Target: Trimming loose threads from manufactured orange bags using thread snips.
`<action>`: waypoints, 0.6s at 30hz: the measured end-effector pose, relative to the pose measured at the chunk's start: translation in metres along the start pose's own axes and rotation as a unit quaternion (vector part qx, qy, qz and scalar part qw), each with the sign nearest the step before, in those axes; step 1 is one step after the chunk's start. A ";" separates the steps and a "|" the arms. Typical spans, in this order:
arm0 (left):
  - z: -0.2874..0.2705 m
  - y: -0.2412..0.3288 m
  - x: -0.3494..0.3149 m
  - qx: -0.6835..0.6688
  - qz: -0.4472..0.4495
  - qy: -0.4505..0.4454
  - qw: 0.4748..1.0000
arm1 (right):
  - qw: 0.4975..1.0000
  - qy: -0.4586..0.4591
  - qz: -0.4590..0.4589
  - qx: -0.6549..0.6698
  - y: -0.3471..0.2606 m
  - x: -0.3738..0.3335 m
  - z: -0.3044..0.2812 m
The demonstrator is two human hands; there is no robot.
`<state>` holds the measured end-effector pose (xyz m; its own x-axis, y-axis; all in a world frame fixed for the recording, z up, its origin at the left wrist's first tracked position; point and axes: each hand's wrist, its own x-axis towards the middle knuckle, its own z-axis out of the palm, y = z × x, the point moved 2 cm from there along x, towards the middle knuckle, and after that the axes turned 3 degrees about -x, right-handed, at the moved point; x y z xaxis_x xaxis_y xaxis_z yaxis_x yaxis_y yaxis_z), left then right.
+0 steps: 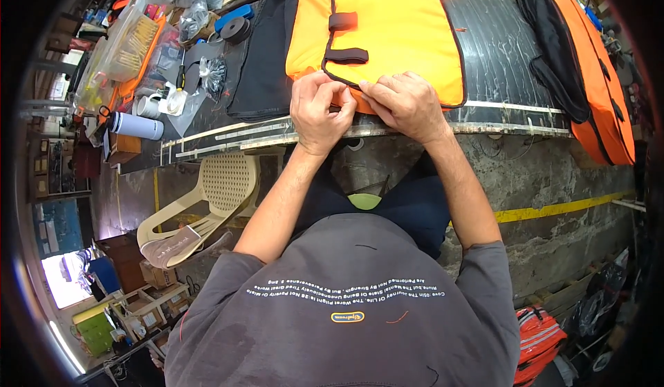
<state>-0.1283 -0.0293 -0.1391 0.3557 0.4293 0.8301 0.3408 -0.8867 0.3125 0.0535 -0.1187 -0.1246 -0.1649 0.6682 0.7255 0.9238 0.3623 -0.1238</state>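
Observation:
A bright orange fabric piece [398,27] with black edging lies on the worktable, its near edge at the table's front. Two short black strap loops [347,56] are fixed near its left seam. At the near left corner, the fingertips of my left hand [320,110] are closed in a pinch on the edge. Just to the right, my right hand [408,107] pinches the same black-trimmed edge between thumb and fingers. My fingers hide the exact bit of fabric between them. Under the piece, on the left, lies a black fabric panel [259,76].
An orange and black bag [595,83] stands at the table's right end. Left on the table are a roll of black webbing [236,30], plastic tubs [131,44] and a lavender tumbler [136,125]. A beige plastic chair [225,186] is left of my legs.

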 end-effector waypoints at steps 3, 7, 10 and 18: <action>0.002 0.001 0.000 0.012 -0.013 0.004 1.000 | 1.000 -0.002 -0.002 -0.004 -0.001 0.001 0.000; 0.006 0.003 0.001 0.004 -0.034 0.014 0.999 | 1.000 0.006 -0.008 -0.005 0.000 0.001 0.001; 0.007 0.003 0.001 -0.002 -0.046 0.025 0.999 | 1.000 0.001 -0.010 -0.008 0.001 0.002 0.003; 0.007 0.002 0.000 -0.005 -0.044 0.024 0.999 | 1.000 -0.002 -0.012 -0.009 0.002 0.005 0.004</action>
<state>-0.1211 -0.0300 -0.1414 0.2834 0.4973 0.8200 0.3606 -0.8475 0.3895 0.0527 -0.1119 -0.1239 -0.1889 0.6614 0.7259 0.9252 0.3675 -0.0941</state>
